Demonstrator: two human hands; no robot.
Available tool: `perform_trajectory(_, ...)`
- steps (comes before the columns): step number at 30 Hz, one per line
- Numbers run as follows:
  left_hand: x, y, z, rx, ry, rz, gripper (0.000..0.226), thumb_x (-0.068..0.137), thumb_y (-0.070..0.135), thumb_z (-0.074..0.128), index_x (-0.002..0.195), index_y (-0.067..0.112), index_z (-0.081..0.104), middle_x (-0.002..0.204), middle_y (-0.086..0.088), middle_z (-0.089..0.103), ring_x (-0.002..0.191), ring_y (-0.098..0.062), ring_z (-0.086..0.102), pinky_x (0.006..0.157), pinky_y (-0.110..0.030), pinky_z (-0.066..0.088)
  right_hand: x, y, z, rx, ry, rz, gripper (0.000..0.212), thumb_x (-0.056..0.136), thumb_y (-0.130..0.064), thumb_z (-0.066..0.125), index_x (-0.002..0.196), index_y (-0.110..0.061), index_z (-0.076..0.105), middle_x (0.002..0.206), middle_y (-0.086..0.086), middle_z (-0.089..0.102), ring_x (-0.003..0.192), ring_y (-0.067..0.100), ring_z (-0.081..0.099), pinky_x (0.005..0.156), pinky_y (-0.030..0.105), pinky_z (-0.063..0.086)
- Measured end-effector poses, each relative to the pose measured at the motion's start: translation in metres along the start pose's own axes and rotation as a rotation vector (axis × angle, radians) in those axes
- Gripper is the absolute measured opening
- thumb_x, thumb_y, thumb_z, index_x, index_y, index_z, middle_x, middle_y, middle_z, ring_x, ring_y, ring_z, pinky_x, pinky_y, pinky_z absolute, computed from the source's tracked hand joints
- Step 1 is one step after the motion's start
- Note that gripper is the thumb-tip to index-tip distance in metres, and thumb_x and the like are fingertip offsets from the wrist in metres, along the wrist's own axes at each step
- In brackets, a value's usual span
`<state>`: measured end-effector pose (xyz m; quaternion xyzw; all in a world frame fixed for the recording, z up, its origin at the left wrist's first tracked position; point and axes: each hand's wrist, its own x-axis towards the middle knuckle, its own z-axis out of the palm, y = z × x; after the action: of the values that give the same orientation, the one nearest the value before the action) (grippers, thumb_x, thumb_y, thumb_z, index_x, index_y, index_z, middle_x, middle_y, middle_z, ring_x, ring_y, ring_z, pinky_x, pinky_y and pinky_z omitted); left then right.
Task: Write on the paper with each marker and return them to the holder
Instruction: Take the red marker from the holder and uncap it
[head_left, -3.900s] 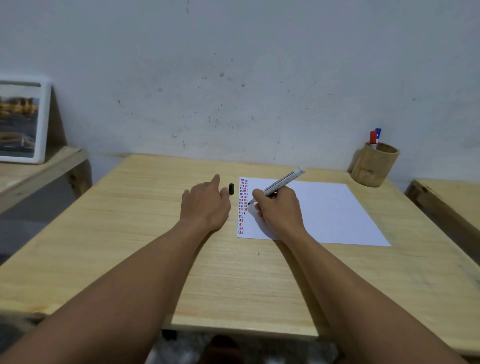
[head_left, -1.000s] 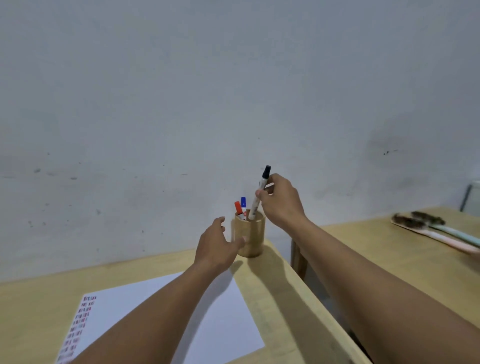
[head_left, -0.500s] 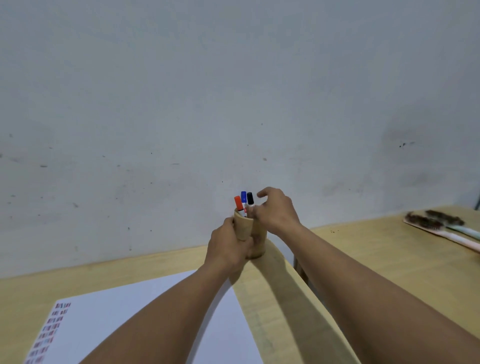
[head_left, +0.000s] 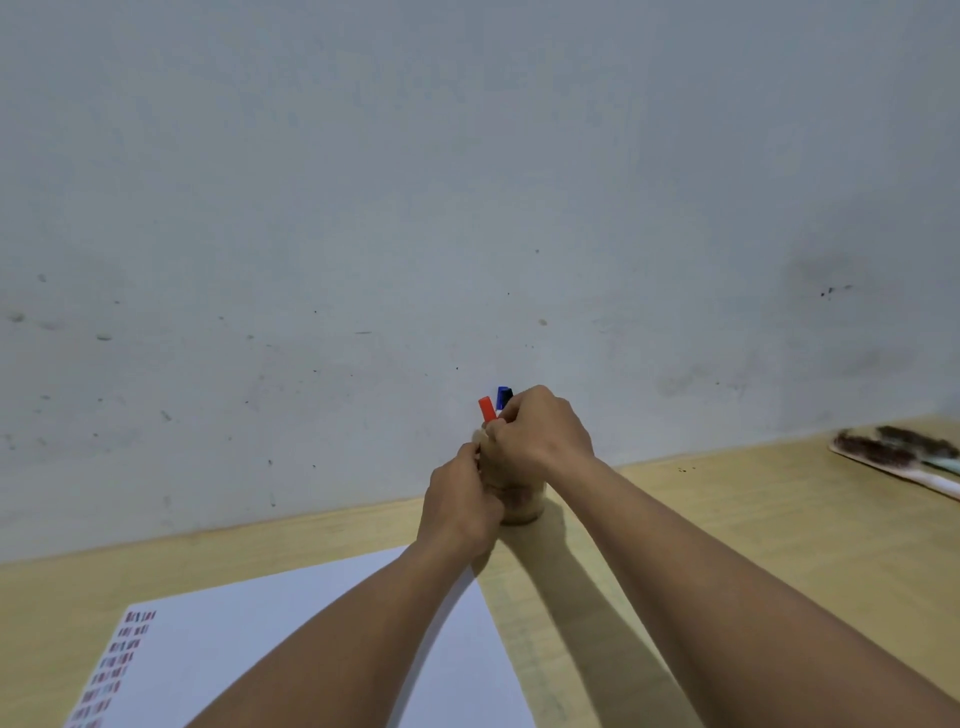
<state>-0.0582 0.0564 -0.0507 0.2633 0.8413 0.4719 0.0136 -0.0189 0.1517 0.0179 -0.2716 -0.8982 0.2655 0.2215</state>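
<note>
Black marker (head_left: 508, 395) now sunk in wooden holder (head_left: 522, 501) beside red marker (head_left: 486, 409), right hand (head_left: 540, 431) curled over it, maybe pinching; left hand (head_left: 460, 506) wrapped around holder; return looks done.

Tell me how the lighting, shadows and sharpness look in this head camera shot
Head view: soft, even light, no glare on the paper; the arms cast faint shadows on the table below the holder. Wide-angle bending curves the table's far edge. The brushes at the right edge are smeared, and the left hand and right hand look slightly soft.
</note>
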Motion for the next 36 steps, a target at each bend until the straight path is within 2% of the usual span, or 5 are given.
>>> perform_trajectory(12,-0.013,0.000,-0.039,-0.035,0.074,0.026,0.065,0.086,0.013,0.072,0.146,0.019,0.047,0.129,-0.001,0.062,0.117,-0.020,0.061,0.095,-0.029,0.049,-0.022,-0.030,-0.030,0.263,0.182,-0.313,0.015,0.101,-0.029,0.051,0.102,-0.015,0.051,0.088,0.005,0.068,0.074,0.026,0.066,0.064,0.043,0.054)
perform_trajectory(20,-0.053,0.032,-0.129,-0.254,0.358,0.136,0.028,0.096,0.036,0.060,0.123,0.030,0.065,0.095,0.014,0.070,0.081,0.010,0.063,0.064,-0.001,0.043,-0.054,-0.070,-0.043,0.155,0.105,-0.478,0.013,0.101,-0.023,0.056,0.108,-0.015,0.063,0.088,0.004,0.072,0.078,0.021,0.067,0.071,0.041,0.057)
perform_trajectory(26,-0.077,0.043,-0.175,-0.424,0.286,0.138,0.013,0.096,0.026,0.065,0.102,0.022,0.076,0.086,0.005,0.079,0.084,-0.015,0.075,0.080,-0.040,0.063,-0.090,-0.091,-0.045,0.126,-0.002,-0.520,0.014,0.098,-0.026,0.064,0.107,-0.019,0.074,0.097,-0.002,0.074,0.081,0.011,0.065,0.070,0.026,0.049)
perform_trajectory(31,-0.098,0.041,-0.198,-0.528,0.275,0.075,0.011,0.096,0.013,0.065,0.095,0.010,0.075,0.087,-0.007,0.079,0.085,-0.022,0.076,0.083,-0.040,0.063,-0.122,-0.106,-0.041,0.147,0.119,-0.501,0.013,0.096,-0.028,0.068,0.105,-0.019,0.066,0.098,-0.002,0.063,0.078,0.012,0.061,0.061,0.022,0.042)
perform_trajectory(36,-0.117,0.039,-0.211,-0.668,0.309,0.003,0.012,0.097,0.013,0.064,0.100,0.006,0.073,0.090,-0.010,0.077,0.084,-0.018,0.075,0.081,-0.034,0.063,-0.156,-0.124,-0.029,0.265,0.155,-0.325,0.048,0.097,-0.041,0.061,0.059,-0.014,0.052,0.070,-0.010,0.064,0.048,0.008,0.048,0.053,0.031,0.038)
